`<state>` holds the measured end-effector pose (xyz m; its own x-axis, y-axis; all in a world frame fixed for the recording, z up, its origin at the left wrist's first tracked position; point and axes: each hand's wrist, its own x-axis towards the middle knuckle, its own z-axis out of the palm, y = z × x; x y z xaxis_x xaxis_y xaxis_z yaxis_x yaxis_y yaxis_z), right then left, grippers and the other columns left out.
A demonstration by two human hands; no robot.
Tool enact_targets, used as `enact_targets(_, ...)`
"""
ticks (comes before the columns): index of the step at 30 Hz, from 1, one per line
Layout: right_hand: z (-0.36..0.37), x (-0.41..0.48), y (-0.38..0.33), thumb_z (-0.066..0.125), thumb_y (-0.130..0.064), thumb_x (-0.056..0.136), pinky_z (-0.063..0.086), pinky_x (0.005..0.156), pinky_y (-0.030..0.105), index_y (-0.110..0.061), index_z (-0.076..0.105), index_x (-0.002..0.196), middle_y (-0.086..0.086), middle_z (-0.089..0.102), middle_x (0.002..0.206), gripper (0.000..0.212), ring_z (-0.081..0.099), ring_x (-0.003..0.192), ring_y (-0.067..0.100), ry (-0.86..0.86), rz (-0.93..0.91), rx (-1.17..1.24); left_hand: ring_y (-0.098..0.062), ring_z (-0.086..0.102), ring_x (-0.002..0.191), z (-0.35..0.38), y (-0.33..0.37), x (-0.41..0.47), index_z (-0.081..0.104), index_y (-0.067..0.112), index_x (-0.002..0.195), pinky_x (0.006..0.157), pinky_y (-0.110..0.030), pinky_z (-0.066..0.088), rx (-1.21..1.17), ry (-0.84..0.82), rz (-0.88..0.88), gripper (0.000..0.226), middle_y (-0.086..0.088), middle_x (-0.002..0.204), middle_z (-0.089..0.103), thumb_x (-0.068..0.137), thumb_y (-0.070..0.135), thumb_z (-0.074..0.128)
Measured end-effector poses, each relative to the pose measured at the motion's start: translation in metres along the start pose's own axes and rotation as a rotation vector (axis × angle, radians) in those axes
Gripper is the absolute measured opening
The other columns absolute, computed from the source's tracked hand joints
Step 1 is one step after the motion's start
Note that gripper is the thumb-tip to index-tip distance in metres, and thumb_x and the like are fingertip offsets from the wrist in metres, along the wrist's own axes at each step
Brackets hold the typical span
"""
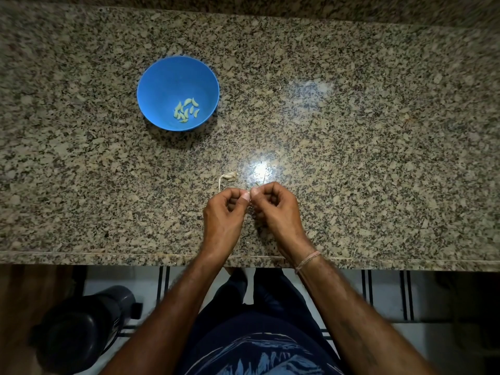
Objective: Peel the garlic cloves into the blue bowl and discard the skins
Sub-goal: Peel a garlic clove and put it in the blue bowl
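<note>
Small garlic clove [253,191], barely visible, pinched between curled fingertips of left hand [224,212] and right hand [276,209] above counter [351,131]. Loose skin [228,176] just beyond. Peeled cloves [186,110] in blue bowl [162,77], farther left.

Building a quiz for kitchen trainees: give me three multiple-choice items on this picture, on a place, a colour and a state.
1. Where do the peeled cloves lie? A in the bowl B on the floor C in a pan
2. The bowl's colour? A red B blue C white
3. The left hand and right hand? A flat B both in the bowl C both pinching one small piece
Key: 1 A, pale cloves sit on its bottom; 2 B, plainly blue; 3 C, their fingers meet on it.
</note>
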<state>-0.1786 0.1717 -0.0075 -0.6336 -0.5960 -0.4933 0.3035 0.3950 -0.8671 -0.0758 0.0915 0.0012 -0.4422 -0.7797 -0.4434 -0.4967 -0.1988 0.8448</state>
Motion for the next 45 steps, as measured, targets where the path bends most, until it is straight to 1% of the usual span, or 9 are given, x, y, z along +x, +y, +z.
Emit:
enact_targets(2, -0.002, -0.002, -0.002, 0.073, -0.017, 0.096, 0.062, 0.091, 0.045, -0.018, 0.073, 0.101, 0.005, 0.074, 0.102, 0.005, 0.072, 0.098, 0.024, -0.041, -0.061, 0.029, -0.007, 0.069, 0.09, 0.0, 0.001, -0.001, 0.072, 0.02, 0.107, 0.074, -0.018, 0.056, 0.087, 0.01, 0.021, 0.016, 0.006, 0.096, 0.073, 0.103, 0.033, 0.062)
enact_targets(5, -0.003, -0.002, -0.005, 0.072, -0.008, 0.095, 0.06, 0.097, 0.038, -0.014, 0.077, 0.108, 0.0, 0.076, 0.11, 0.014, 0.072, 0.109, 0.018, -0.11, -0.115, 0.022, -0.003, 0.064, 0.086, 0.0, 0.002, -0.001, 0.068, 0.018, 0.109, 0.062, -0.007, 0.046, 0.175, 0.023, 0.033, 0.015, 0.005, 0.097, 0.069, 0.107, 0.027, 0.057)
enact_targets(10, -0.002, -0.002, -0.003, 0.074, -0.002, 0.093, 0.062, 0.086, 0.033, -0.006, 0.075, 0.101, 0.009, 0.076, 0.102, 0.009, 0.074, 0.098, 0.023, -0.068, -0.123, 0.029, -0.01, 0.06, 0.088, 0.001, -0.001, 0.002, 0.061, 0.017, 0.107, 0.068, -0.023, 0.046, 0.268, -0.018, 0.061, 0.014, 0.001, 0.099, 0.064, 0.109, 0.024, 0.049)
enact_targets(12, -0.003, -0.004, -0.003, 0.073, -0.001, 0.093, 0.062, 0.08, 0.031, -0.003, 0.073, 0.101, 0.014, 0.075, 0.099, 0.008, 0.075, 0.092, 0.027, -0.046, -0.064, 0.102, -0.006, 0.057, 0.085, 0.002, -0.002, 0.001, 0.061, 0.016, 0.105, 0.064, -0.019, 0.039, 0.301, -0.007, 0.067, 0.015, 0.002, 0.097, 0.063, 0.109, 0.024, 0.049)
enact_targets(17, -0.008, -0.002, -0.002, 0.074, -0.001, 0.093, 0.063, 0.089, 0.044, -0.004, 0.074, 0.101, 0.016, 0.075, 0.103, 0.009, 0.073, 0.099, 0.034, -0.027, -0.029, 0.18, -0.004, 0.061, 0.077, 0.001, 0.0, -0.002, 0.069, 0.018, 0.103, 0.063, -0.018, 0.042, 0.252, 0.053, 0.052, 0.019, 0.007, 0.087, 0.066, 0.105, 0.034, 0.059)
enact_targets(23, -0.011, -0.002, -0.005, 0.076, -0.001, 0.091, 0.061, 0.093, 0.038, -0.001, 0.075, 0.104, 0.014, 0.076, 0.106, 0.013, 0.074, 0.104, 0.028, -0.051, -0.035, 0.194, -0.004, 0.068, 0.087, -0.002, 0.0, -0.004, 0.073, 0.023, 0.104, 0.074, -0.018, 0.057, 0.128, 0.059, 0.091, 0.008, 0.01, 0.093, 0.073, 0.099, 0.028, 0.07)
enact_targets(30, -0.012, -0.006, -0.004, 0.075, 0.0, 0.091, 0.062, 0.091, 0.037, 0.001, 0.076, 0.106, 0.016, 0.078, 0.105, 0.015, 0.076, 0.102, 0.028, -0.066, 0.026, 0.27, -0.005, 0.064, 0.077, -0.005, 0.001, -0.005, 0.074, 0.021, 0.1, 0.065, -0.015, 0.052, 0.29, 0.073, 0.213, 0.005, 0.01, 0.086, 0.069, 0.096, 0.024, 0.072)
enact_targets(35, -0.013, -0.004, 0.004, 0.079, -0.012, 0.091, 0.061, 0.095, 0.049, -0.011, 0.079, 0.103, 0.003, 0.078, 0.105, 0.012, 0.074, 0.104, 0.022, -0.039, -0.115, 0.029, -0.006, 0.068, 0.078, -0.008, 0.001, -0.003, 0.075, 0.022, 0.1, 0.065, -0.015, 0.056, 0.257, 0.034, 0.158, 0.006, 0.009, 0.084, 0.071, 0.096, 0.024, 0.072)
enact_targets(45, -0.01, -0.005, 0.005, 0.076, -0.012, 0.094, 0.059, 0.099, 0.045, -0.011, 0.079, 0.111, 0.001, 0.077, 0.11, 0.017, 0.072, 0.11, 0.017, -0.049, -0.153, -0.003, -0.015, 0.075, 0.084, -0.006, -0.002, -0.002, 0.077, 0.017, 0.102, 0.072, -0.025, 0.06, -0.086, -0.026, -0.024, 0.013, -0.001, 0.089, 0.078, 0.096, 0.028, 0.075)
